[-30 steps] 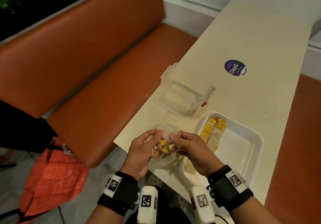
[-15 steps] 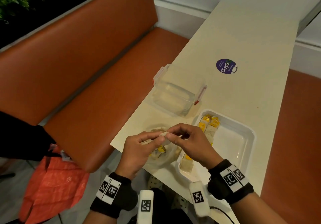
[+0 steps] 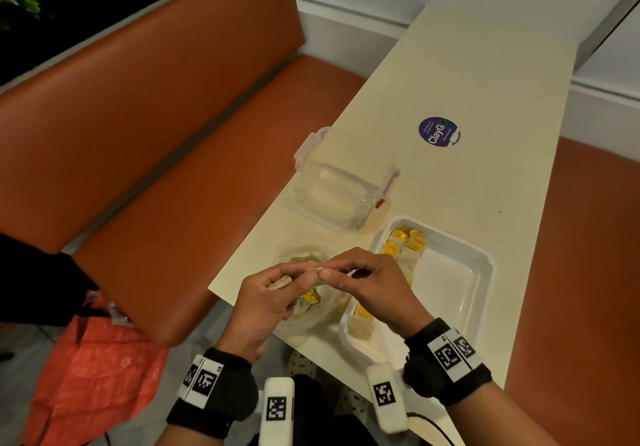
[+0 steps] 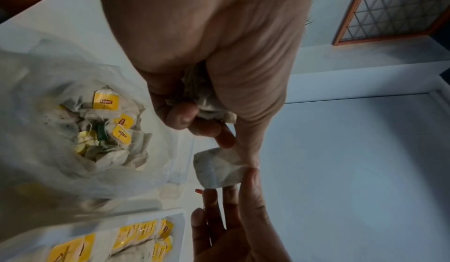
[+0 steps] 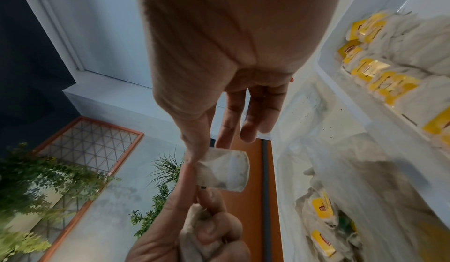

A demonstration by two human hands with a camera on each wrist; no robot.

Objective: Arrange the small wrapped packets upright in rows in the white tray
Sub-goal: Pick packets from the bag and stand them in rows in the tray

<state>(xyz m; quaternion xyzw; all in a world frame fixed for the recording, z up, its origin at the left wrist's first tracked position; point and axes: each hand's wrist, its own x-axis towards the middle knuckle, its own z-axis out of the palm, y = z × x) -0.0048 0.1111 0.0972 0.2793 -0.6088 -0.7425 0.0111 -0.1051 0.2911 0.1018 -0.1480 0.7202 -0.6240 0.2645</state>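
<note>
A small pale wrapped packet (image 3: 314, 269) hangs over the table's near edge, pinched from both sides. My left hand (image 3: 306, 275) pinches one corner of the packet (image 4: 219, 170) and also grips a crumpled bundle of packets (image 4: 202, 96) in its palm. My right hand (image 3: 325, 272) pinches the other side of the packet (image 5: 224, 172) between thumb and forefinger, its other fingers straight. The white tray (image 3: 490, 265) lies just right of the hands, with a row of yellow-tagged packets (image 3: 403, 245) along its left wall. More packets fill a thin plastic bag (image 4: 107, 127) under the hands.
A clear lidded container (image 3: 343, 186) with red clips stands behind the bag. A round purple sticker (image 3: 438, 132) marks the cream table farther back. An orange bench (image 3: 173, 134) runs along the left, and an orange bag (image 3: 97, 369) lies on the floor.
Both hands have drawn closer, so that their fingertips now meet on the one packet above the bag. The view has shifted a little to the right.
</note>
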